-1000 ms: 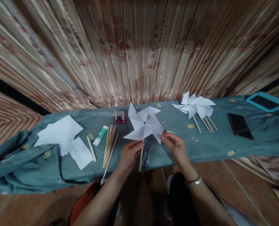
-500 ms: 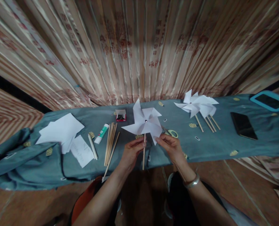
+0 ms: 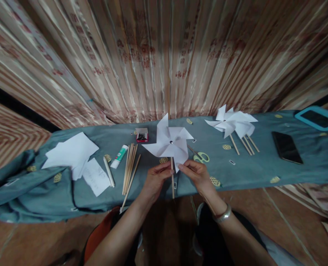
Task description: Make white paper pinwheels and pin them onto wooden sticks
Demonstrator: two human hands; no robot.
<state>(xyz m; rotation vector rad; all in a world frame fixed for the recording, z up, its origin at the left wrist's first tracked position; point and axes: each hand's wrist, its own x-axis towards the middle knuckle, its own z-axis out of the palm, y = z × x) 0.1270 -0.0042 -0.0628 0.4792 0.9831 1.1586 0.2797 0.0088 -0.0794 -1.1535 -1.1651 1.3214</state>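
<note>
In our left hand (image 3: 156,181), thumb and fingers pinch the stick (image 3: 173,186) of a white pinwheel (image 3: 167,145), its wheel facing us above the middle of the desk (image 3: 252,171). The right hand's (image 3: 197,175) grip is pressed together at the edge of the lowest blade, just beside the stick. A second ago we had that hand farther right, at a blade more to the side; since then the two hands have drawn closer, the blades have turned a little and the stick, then slanting, has come nearly upright. The scissors (image 3: 198,156), mostly hidden by our right hand then, now show just beyond it. Nothing else we see on the desk has changed place: finished pinwheels (image 3: 231,125) lie far right, near the phone (image 3: 287,147), with sticks (image 3: 128,170), glue (image 3: 119,156) and the pin box (image 3: 142,136) to the left.
</note>
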